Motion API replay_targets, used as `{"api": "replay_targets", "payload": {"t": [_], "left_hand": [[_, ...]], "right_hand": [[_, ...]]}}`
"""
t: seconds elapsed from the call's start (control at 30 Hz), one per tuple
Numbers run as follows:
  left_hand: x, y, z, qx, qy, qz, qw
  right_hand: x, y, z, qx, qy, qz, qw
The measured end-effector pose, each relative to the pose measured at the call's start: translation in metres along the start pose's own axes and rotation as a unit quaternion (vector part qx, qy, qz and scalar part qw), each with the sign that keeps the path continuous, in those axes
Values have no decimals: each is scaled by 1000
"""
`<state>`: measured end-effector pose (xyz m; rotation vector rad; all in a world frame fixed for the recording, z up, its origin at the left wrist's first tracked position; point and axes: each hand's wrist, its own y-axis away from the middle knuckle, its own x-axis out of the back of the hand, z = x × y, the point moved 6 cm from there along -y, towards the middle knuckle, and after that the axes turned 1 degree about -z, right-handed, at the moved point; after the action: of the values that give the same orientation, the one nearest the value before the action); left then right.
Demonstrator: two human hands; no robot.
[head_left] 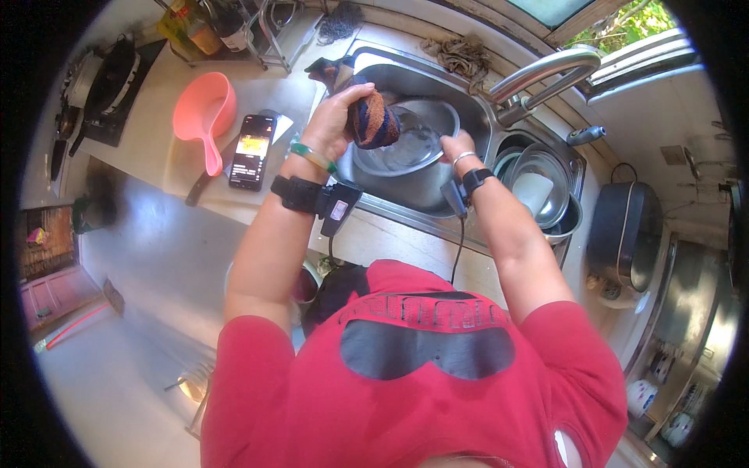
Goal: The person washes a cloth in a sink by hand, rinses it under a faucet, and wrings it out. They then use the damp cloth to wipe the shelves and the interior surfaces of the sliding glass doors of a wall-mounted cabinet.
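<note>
My left hand [335, 121] is closed around a bunched cloth [376, 121] with brown and dark blue stripes. One end of it sticks out beyond the hand, over the sink's left edge. The rest hangs over the near left side of a round metal basin [450, 117], which sits tilted in the steel sink [406, 193]. Water appears to lie in the basin. With its fingers on the basin's right rim, my right hand [458, 145] grips it; the fingertips are partly hidden.
A curved steel faucet [538, 78] rises behind the sink. Bowls and a strainer [538, 183] fill the right compartment. On the left counter lie a pink dipper [204, 109], a lit phone [252, 152] and a knife [200, 189]. A crumpled rag [460, 56] rests on the back ledge.
</note>
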<state>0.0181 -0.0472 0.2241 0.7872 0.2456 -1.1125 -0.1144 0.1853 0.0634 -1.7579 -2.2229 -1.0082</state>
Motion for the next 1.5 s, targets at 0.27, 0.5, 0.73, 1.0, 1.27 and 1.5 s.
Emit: {"api": "replay_targets", "payload": {"t": [0.27, 0.5, 0.73, 1.0, 1.27, 1.5], "left_hand": [[-6, 0, 0, -21, -28, -43, 998], [-14, -1, -5, -10, 3, -70, 997], [-12, 13, -2, 5, -26, -67, 997], [2, 23, 9, -13, -3, -51, 999], [0, 27, 5, -24, 34, -76, 996], [-10, 15, -12, 3, 1, -72, 997]], "right_hand": [[43, 68, -134, 279, 439, 103, 848], [61, 103, -154, 381, 501, 152, 762], [97, 87, -114, 270, 308, 191, 892], [37, 72, 15, -38, -123, 112, 985], [1, 88, 50, -163, -210, 55, 963], [6, 70, 90, -144, 56, -50, 987]]}}
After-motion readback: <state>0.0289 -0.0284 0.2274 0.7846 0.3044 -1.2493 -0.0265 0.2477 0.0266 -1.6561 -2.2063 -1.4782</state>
